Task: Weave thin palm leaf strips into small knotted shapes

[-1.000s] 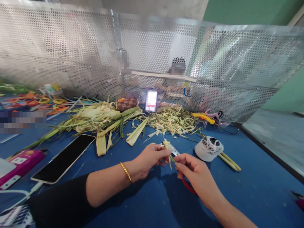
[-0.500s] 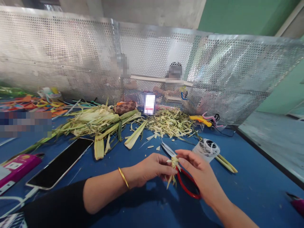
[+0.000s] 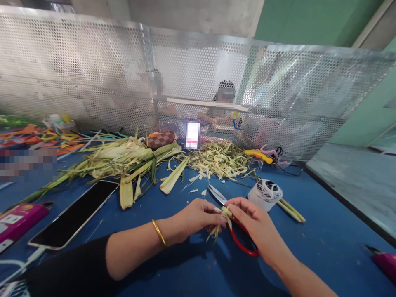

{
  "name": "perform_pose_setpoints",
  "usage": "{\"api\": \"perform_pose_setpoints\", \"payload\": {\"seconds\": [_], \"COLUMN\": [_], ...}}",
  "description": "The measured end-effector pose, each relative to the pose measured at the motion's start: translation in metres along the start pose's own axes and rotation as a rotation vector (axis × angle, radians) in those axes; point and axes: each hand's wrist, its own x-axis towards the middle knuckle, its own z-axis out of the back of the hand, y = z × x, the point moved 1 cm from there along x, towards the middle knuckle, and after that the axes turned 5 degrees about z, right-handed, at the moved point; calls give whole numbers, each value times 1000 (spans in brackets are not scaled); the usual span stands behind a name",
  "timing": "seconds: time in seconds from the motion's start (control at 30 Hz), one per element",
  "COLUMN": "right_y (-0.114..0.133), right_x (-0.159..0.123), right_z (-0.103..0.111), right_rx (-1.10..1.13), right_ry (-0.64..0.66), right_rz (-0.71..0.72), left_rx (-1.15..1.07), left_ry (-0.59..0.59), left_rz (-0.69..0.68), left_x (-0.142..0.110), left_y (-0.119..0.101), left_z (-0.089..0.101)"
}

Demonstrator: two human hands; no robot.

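Note:
My left hand point(image 3: 194, 217) and my right hand point(image 3: 253, 222) meet over the blue table point(image 3: 324, 231), both pinching a small folded palm-leaf piece point(image 3: 220, 220) whose loose ends hang down. Red-handled scissors point(image 3: 238, 237) lie on the table just under my right hand, blades point(image 3: 216, 194) pointing away to the upper left. A gold bangle sits on my left wrist point(image 3: 158, 232).
Long palm leaves point(image 3: 123, 159) and a heap of leaf trimmings point(image 3: 219, 159) lie at the back. A white spool of thread point(image 3: 265, 194) stands right of my hands. A black phone point(image 3: 74, 212) and pink box point(image 3: 17, 218) lie left. A perforated metal screen point(image 3: 93, 82) has people behind it.
The scissors went from my right hand's grip down onto the table. Both hands now work the leaf piece lower and closer to me, and its ends hang loose.

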Motion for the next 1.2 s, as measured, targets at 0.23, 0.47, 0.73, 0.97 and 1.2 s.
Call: {"api": "perform_pose_setpoints", "payload": {"seconds": [0.23,0.47,0.73,0.97,1.2], "right_y": [1,-1,5,12,4], "right_x": [0,-11,-2,2,-13], "right_z": [3,-7,0,19,35], "right_rx": [-190,-32,394,-510,-1369], "right_ry": [75,368,58,72,277], "right_rz": [-11,-262,-62,132,-60], "left_rx": [85,-141,-287,-163,-176], "left_ry": [151,-421,-672,-602,-634], "left_rz": [24,-106,-174,-212,-251], "left_x": [-2,11,28,31,33], "left_y": [-1,-12,4,10,13], "left_z": [4,44,56,52,49]}}
